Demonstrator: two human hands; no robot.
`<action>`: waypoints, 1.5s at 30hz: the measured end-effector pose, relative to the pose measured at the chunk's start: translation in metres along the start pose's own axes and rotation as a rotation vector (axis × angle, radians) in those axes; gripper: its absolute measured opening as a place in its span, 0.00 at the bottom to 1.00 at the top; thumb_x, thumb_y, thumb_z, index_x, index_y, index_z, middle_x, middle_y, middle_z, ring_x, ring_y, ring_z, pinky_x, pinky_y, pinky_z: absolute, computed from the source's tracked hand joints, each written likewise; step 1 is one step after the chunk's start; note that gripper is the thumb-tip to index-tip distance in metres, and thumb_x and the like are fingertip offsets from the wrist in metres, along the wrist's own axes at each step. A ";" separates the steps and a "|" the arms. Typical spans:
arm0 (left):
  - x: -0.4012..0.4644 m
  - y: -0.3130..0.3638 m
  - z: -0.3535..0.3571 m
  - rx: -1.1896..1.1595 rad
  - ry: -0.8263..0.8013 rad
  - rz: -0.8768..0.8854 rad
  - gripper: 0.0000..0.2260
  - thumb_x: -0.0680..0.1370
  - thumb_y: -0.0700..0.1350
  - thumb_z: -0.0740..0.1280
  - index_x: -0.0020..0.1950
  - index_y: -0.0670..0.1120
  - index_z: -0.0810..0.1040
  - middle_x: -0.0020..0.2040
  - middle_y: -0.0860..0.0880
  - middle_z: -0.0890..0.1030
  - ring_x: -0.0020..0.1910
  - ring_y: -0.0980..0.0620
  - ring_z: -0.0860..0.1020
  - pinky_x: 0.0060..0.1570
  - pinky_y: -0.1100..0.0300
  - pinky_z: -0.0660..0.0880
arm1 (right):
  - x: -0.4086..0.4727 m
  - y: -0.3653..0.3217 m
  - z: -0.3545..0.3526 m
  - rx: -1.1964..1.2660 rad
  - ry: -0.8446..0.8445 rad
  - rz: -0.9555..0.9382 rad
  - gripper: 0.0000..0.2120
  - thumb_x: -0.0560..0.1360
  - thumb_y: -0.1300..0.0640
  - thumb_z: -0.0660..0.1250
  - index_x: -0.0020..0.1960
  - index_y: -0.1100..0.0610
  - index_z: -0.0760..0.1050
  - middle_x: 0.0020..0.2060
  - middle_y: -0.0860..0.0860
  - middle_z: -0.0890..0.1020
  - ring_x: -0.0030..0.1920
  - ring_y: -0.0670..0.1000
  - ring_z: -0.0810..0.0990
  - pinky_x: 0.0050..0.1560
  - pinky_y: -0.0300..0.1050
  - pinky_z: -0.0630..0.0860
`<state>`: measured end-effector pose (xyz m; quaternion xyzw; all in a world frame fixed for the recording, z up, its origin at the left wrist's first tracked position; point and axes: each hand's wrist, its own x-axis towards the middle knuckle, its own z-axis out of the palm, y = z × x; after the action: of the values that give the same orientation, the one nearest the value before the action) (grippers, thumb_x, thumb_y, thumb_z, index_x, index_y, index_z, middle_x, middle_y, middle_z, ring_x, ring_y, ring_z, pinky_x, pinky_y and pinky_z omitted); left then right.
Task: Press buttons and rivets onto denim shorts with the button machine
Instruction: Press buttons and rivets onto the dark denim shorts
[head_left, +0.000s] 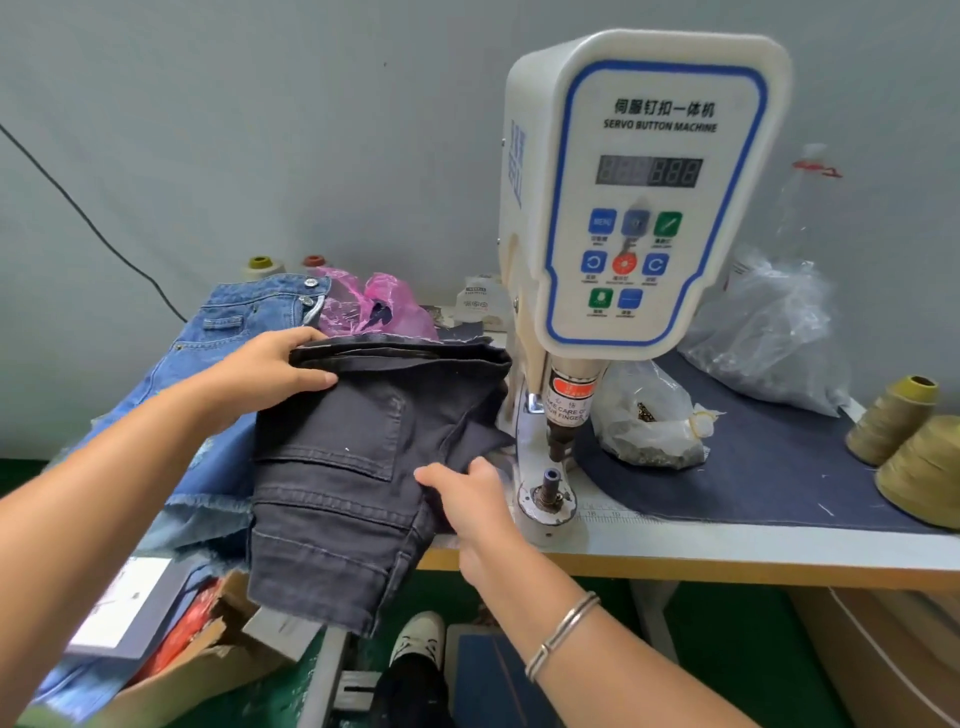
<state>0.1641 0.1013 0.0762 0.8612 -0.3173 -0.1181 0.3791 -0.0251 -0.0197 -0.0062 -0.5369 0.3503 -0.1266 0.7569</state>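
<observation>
Dark grey denim shorts (358, 467) lie folded at the table's left edge, hanging partly over the front. My left hand (270, 371) grips their upper waistband edge, thumb on top and fingers tucked under. My right hand (470, 501) pinches a fold of the shorts near their right side, just left of the machine's lower die (548, 493). The white servo button machine (644, 208) stands at the middle, its press head (563, 415) above the die. Nothing lies on the die.
Blue denim shorts (244, 322) are stacked at the left under a pink plastic bag (374, 306). Clear bags of metal parts (649, 421) sit right of the machine on a dark cloth (769, 467). Thread cones (898, 421) stand far right. A cardboard box (197, 654) and my foot (421, 639) are below.
</observation>
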 end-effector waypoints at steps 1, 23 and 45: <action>0.000 -0.001 -0.003 -0.065 -0.007 -0.014 0.09 0.75 0.40 0.72 0.50 0.54 0.79 0.46 0.50 0.83 0.43 0.51 0.81 0.46 0.58 0.76 | -0.003 -0.006 0.001 0.028 -0.004 -0.035 0.17 0.71 0.61 0.69 0.58 0.61 0.70 0.56 0.54 0.80 0.54 0.54 0.79 0.46 0.45 0.77; -0.002 -0.051 -0.044 0.152 0.213 -0.196 0.25 0.73 0.37 0.73 0.68 0.46 0.72 0.64 0.40 0.75 0.60 0.43 0.74 0.57 0.62 0.71 | 0.058 -0.038 0.024 -0.525 0.124 -0.396 0.14 0.78 0.61 0.57 0.60 0.57 0.74 0.53 0.54 0.79 0.48 0.53 0.78 0.44 0.45 0.74; -0.004 -0.016 0.136 0.581 0.073 0.201 0.17 0.78 0.42 0.58 0.67 0.49 0.72 0.63 0.49 0.74 0.61 0.48 0.72 0.53 0.52 0.73 | 0.100 -0.029 0.005 -1.658 0.162 -0.578 0.13 0.77 0.67 0.57 0.58 0.61 0.75 0.55 0.58 0.79 0.56 0.59 0.79 0.49 0.48 0.74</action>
<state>0.1081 0.0335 -0.0290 0.9015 -0.4074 0.0466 0.1382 0.0560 -0.0843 -0.0185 -0.9704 0.2325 -0.0559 0.0349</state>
